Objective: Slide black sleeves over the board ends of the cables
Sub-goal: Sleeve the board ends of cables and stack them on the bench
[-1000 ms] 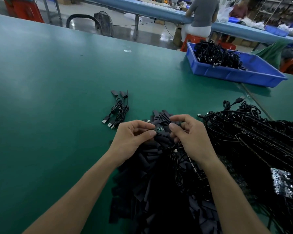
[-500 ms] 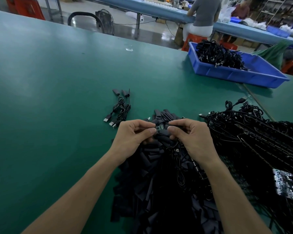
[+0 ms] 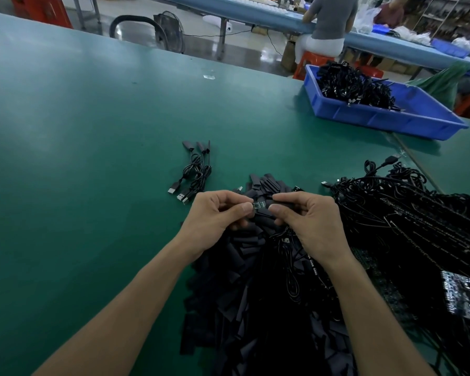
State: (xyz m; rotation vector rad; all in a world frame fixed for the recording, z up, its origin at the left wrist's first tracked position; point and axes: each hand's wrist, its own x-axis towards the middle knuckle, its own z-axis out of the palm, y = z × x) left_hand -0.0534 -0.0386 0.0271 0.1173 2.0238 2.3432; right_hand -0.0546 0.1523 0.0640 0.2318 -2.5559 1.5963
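My left hand [image 3: 215,215] pinches the small green circuit board [image 3: 258,205] at the end of a black cable. My right hand [image 3: 307,221] pinches a black sleeve [image 3: 281,206] whose open end meets the board's right side. Both hands hover over a big pile of loose black sleeves [image 3: 255,294] on the green table [image 3: 92,158]. The cable [image 3: 288,253] hangs down under my right hand. A small bundle of sleeved cables [image 3: 194,172] with USB plugs lies just left of and beyond my hands.
A heap of tangled black cables with boards [image 3: 418,226] fills the right. A blue bin [image 3: 377,104] with more cables stands at the far right. A person sits on a red stool [image 3: 312,61] at another bench beyond the table edge.
My hands have drawn closer together, and the sleeve in my right hand has come up against the board held by my left. The view has shifted slightly.
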